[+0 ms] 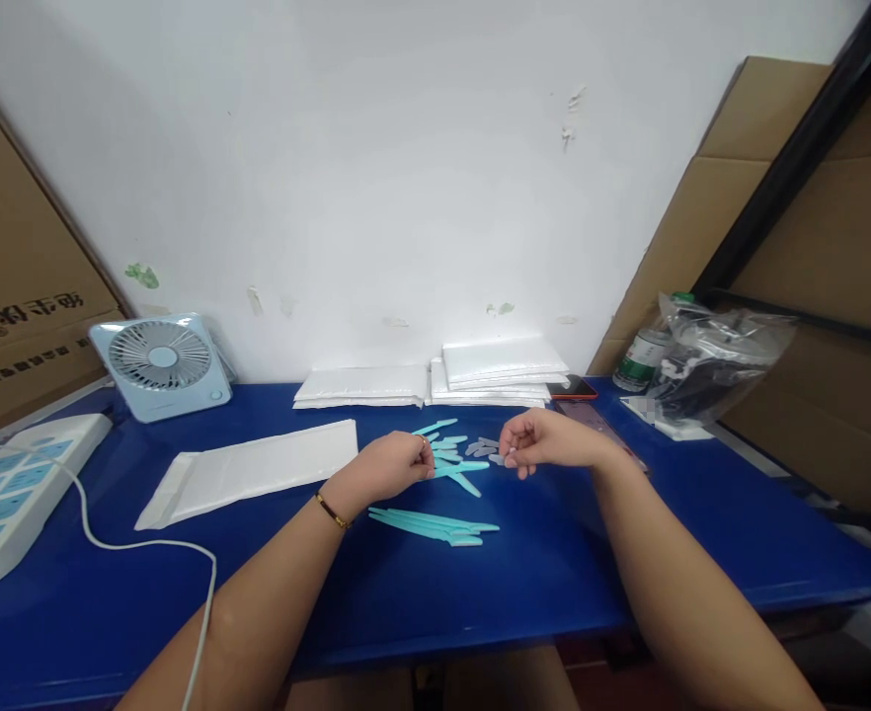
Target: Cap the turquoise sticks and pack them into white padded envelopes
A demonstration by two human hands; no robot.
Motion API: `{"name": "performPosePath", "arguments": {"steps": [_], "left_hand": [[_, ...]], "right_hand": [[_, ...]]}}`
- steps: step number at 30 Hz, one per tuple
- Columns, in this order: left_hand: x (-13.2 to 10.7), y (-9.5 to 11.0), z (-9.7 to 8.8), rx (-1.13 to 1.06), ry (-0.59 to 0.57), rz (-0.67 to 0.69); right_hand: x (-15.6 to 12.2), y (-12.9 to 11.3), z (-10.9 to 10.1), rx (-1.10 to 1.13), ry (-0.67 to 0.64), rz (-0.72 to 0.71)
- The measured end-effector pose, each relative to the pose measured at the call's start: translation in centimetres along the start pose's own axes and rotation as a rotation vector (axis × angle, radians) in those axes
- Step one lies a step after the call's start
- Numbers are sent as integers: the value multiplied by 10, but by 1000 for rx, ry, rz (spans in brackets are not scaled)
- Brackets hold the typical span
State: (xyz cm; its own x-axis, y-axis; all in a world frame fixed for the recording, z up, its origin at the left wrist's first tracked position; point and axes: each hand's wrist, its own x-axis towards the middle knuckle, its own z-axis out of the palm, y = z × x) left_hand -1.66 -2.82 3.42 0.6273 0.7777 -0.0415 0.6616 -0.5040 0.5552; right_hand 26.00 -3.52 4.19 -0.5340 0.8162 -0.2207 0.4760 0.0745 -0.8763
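Observation:
My left hand (398,464) is closed on a turquoise eyebrow razor (472,465), its blade end pointing right. More turquoise razors (446,444) lie loosely spread just behind and beneath that hand. Closer to me, several razors (432,525) rest side by side in a small bunch. To the right, a little pile of clear plastic blade caps (484,446) lies on the blue table (539,573). My right hand (531,441) pinches a clear blade cap (508,458) between thumb and fingertips, partly hidden by them. A gap separates the two hands.
White padded envelopes are stacked (502,365) against the wall, and one envelope (258,469) lies flat at left. A fan (161,365), a power strip (28,484) and its white cable (146,545) are on the left. A bottle (639,357) and plastic bag (717,365) stand at right.

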Motion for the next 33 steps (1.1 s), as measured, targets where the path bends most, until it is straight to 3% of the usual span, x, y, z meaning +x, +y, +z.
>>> {"name": "performPosePath", "arguments": {"steps": [10,15,19,22,25,28,33], "left_hand": [[2,-4,0,-17,25,9],[3,0,1,-28,21,19],[6,-4,3,39,106,-34],[6,-9,2,79,192,-46],[1,-9,1,66,17,-4],[-4,-1,1,84,-176,49],[-8,12,4,138,-217,34]], "right_hand": [[0,-8,6,-11,2,-6],[13,-6,22,-9,27,-48],[24,0,28,-53,129,-84],[22,8,14,-212,344,-68],[16,16,-2,-443,467,-30],[18,20,-3,-554,384,-69],[35,20,18,-742,296,-187]]}}
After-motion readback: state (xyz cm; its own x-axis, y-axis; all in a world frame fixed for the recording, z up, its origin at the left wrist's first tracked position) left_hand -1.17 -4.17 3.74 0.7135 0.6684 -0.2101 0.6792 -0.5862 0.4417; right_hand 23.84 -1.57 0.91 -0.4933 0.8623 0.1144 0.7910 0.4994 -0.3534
